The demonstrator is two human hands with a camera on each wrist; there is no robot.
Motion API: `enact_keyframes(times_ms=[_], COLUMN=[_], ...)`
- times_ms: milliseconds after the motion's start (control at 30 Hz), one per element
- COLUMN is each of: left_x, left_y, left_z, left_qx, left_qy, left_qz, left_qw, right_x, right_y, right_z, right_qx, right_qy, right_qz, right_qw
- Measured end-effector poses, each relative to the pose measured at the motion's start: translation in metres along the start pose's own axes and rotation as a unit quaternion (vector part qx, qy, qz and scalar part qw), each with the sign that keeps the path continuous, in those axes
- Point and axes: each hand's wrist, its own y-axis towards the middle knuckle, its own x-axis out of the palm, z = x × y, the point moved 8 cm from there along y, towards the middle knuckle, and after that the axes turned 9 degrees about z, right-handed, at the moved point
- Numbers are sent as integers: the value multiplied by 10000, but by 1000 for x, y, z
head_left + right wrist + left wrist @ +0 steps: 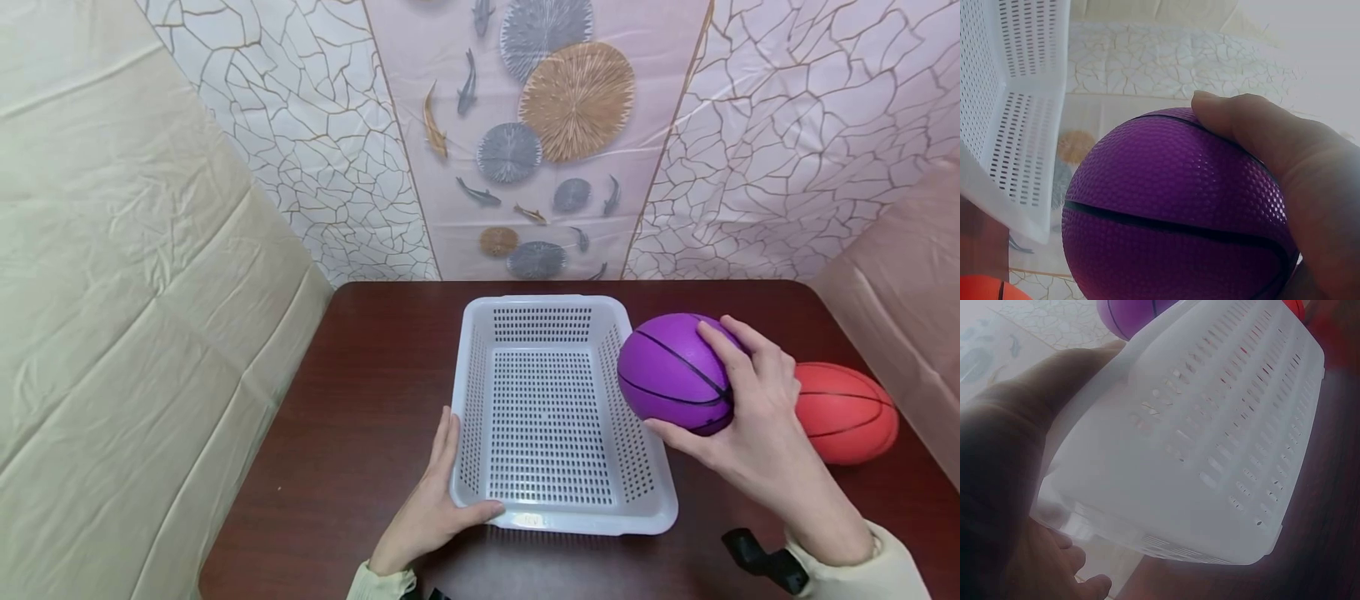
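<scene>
My right hand (757,417) grips a purple basketball (671,367) with black seams, holding it up beside the right rim of a white plastic basket (663,500). In the right wrist view the thumb (1241,119) lies along the pebbled surface of the ball (1166,181). At the basket's near left corner, my left hand (431,500) holds on, thumb over the near rim and fingers along the left side. From the left wrist the slotted basket wall (1210,425) fills the middle, tilted in that view. The basket's inside holds nothing.
A red ball (847,412) with dark seams rests on the dark wood table (360,400), to the right of and partly behind my right hand. A patterned cloth (525,208) hangs behind the table, and pale fabric walls (150,292) close off both sides.
</scene>
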Motion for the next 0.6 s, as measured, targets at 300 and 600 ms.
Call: enact_keyframes(times_ms=[300,600], left_x=[0,0], left_y=[-1,-1], left_z=[0,1], left_qx=[-18,13], left_qy=[4,82], left_qz=[-12,5], left_qw=[10000,10000], right_x=[11,22], right_y=[-4,-6], right_z=[-9,-19], right_qx=[-177,-292], right_qy=[5,-53], right_qz=[-195,-437], right_qw=[9997,9986])
